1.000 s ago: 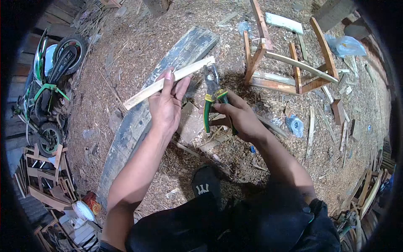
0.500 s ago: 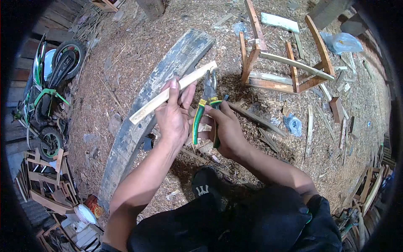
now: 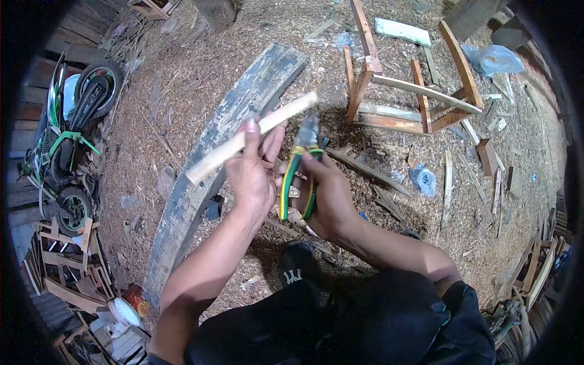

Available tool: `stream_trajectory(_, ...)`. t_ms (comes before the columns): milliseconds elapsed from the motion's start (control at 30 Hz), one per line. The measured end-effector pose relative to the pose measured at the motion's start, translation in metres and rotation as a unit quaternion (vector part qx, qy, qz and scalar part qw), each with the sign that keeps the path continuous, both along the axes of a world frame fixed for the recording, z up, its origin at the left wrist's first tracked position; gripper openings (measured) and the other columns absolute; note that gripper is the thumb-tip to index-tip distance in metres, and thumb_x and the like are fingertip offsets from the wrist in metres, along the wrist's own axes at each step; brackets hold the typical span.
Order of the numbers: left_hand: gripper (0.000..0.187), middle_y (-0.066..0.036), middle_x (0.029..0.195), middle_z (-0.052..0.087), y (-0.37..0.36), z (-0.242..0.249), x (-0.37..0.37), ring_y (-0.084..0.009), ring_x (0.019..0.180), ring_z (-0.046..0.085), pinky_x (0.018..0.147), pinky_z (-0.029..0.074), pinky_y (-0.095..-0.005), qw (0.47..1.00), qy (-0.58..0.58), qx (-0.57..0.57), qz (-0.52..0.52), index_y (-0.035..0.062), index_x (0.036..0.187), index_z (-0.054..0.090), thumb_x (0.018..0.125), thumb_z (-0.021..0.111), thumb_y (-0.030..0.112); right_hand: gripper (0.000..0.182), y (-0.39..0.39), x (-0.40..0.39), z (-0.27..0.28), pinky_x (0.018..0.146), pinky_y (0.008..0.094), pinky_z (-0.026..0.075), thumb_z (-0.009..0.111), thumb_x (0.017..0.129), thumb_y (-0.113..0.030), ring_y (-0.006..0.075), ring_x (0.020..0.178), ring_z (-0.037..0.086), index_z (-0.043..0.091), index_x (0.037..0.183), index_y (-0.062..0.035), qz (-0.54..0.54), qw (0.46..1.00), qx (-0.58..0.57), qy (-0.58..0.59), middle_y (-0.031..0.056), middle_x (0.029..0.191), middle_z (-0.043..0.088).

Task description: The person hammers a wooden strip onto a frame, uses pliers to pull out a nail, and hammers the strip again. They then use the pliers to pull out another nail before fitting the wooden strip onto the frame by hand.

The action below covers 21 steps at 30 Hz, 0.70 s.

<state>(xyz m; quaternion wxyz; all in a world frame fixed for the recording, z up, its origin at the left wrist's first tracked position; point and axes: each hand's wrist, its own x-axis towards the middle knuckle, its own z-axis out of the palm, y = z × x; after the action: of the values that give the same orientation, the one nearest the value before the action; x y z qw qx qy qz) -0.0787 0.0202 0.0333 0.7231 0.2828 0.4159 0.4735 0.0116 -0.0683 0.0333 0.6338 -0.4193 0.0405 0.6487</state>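
My left hand (image 3: 252, 167) grips a thin, pale wooden strip (image 3: 283, 115), thumb on top and fingers beneath. The strip slants up to the right over a weathered plank (image 3: 255, 73). In my right hand (image 3: 328, 191) is a pair of pliers (image 3: 294, 176) with green and yellow handles, its jaws pointing up, just below the strip's far end. The jaws are blurred, and they look apart from the wood. Some fingers of my right hand are hidden behind the handles.
A wooden frame with legs (image 3: 426, 91) lies at the upper right, near a clear plastic bag (image 3: 496, 59). A small motorbike (image 3: 73, 128) stands on the left above a pile of wood scraps (image 3: 76, 267). Wood shavings (image 3: 146, 201) and offcuts cover the ground.
The pliers have shifted slightly down and right, and their handles have come closer together. The wooden strip has turned a little in my left hand and is blurred.
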Motion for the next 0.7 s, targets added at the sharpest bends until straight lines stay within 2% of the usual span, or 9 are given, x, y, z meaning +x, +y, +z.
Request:
stream_trajectory(67,0.028,-0.018,0.125,0.064,0.004,0.003,0.0,-0.033,0.112,0.069,0.097,0.063,-0.0383,0.997,-0.053,0.054,0.006,-0.0021,0.121,0.057,0.104,0.061,0.02,0.021,0.002,0.009,-0.01,0.068,0.0406,0.06,0.047,0.109,-0.025,0.0233,0.08,0.067,0.047,0.12,-0.0081,-0.034,0.985,-0.05,0.164,0.0098,0.098,0.063)
stream_trajectory(100,0.028,-0.018,0.125,0.064,0.004,0.011,0.001,-0.033,0.112,0.069,0.097,0.063,-0.0383,0.997,-0.052,0.055,0.007,-0.0021,0.121,0.057,0.104,0.061,0.02,0.021,-0.002,0.008,-0.016,0.068,0.0406,0.06,0.047,0.109,-0.025,0.0233,0.08,0.067,0.047,0.12,-0.0081,-0.033,0.984,-0.049,0.165,0.0098,0.098,0.063)
stream_trajectory(167,0.03,-0.017,0.126,0.062,0.005,0.025,0.003,-0.0331,0.113,0.069,0.098,0.063,-0.0382,0.997,-0.073,0.039,0.001,-0.0037,0.121,0.057,0.103,0.062,0.02,0.021,-0.012,0.004,-0.029,0.071,0.0435,0.061,0.044,0.11,-0.026,0.0257,0.086,0.066,0.049,0.119,-0.0079,-0.095,0.995,-0.024,0.035,0.0114,0.1,0.062)
stream_trajectory(233,0.035,-0.017,0.127,0.061,0.009,0.019,0.001,-0.0335,0.115,0.067,0.1,0.062,-0.0382,0.997,-0.064,0.053,0.0,-0.0054,0.125,0.055,0.103,0.062,0.021,0.02,-0.013,0.009,-0.026,0.073,0.0446,0.062,0.047,0.109,-0.024,0.0234,0.09,0.065,0.051,0.118,-0.0068,-0.082,0.996,-0.018,0.039,0.011,0.102,0.061)
stream_trajectory(300,0.04,-0.018,0.127,0.06,0.01,0.011,0.0,-0.0333,0.116,0.067,0.101,0.061,-0.0377,0.997,-0.029,0.064,0.021,-0.0068,0.129,0.053,0.102,0.063,0.022,0.019,-0.014,0.017,-0.019,0.075,0.0434,0.063,0.052,0.108,-0.023,0.0212,0.089,0.065,0.053,0.118,-0.0068,-0.027,0.999,-0.006,-0.031,0.0082,0.1,0.06)
stream_trajectory(367,0.041,-0.018,0.127,0.06,0.009,0.007,-0.001,-0.0331,0.115,0.067,0.101,0.061,-0.0376,0.998,-0.029,0.054,0.027,-0.0068,0.13,0.052,0.102,0.063,0.022,0.024,-0.016,0.019,-0.024,0.075,0.0405,0.064,0.055,0.107,-0.019,0.019,0.093,0.066,0.052,0.126,-0.0057,-0.015,0.998,0.037,-0.039,0.0068,0.105,0.06)
stream_trajectory(467,0.043,-0.019,0.128,0.06,0.012,0.0,-0.005,-0.0326,0.115,0.067,0.101,0.061,-0.0375,0.998,-0.026,0.053,0.031,-0.0067,0.132,0.051,0.103,0.062,0.022,0.035,-0.015,0.02,-0.009,0.079,0.0339,0.063,0.054,0.106,-0.013,0.0175,0.102,0.067,0.046,0.138,-0.001,0.05,0.977,0.112,-0.174,0.0086,0.118,0.061)
stream_trajectory(633,0.043,-0.019,0.127,0.06,0.011,0.002,-0.006,-0.0321,0.116,0.066,0.101,0.061,-0.0373,0.997,-0.018,0.073,0.01,-0.0066,0.133,0.05,0.103,0.062,0.022,0.044,-0.015,0.016,-0.008,0.078,0.031,0.063,0.052,0.107,-0.011,0.0198,0.098,0.069,0.038,0.147,0.0012,0.091,0.968,0.071,-0.225,0.0118,0.122,0.058)
stream_trajectory(700,0.042,-0.019,0.127,0.06,0.008,0.005,-0.004,-0.032,0.116,0.067,0.1,0.061,-0.0373,0.997,-0.019,0.075,0.015,-0.0067,0.131,0.051,0.102,0.063,0.022,0.046,-0.015,0.013,-0.007,0.074,0.0326,0.065,0.05,0.108,-0.01,0.0202,0.097,0.069,0.035,0.149,0.0026,0.065,0.98,0.073,-0.171,0.014,0.123,0.057)
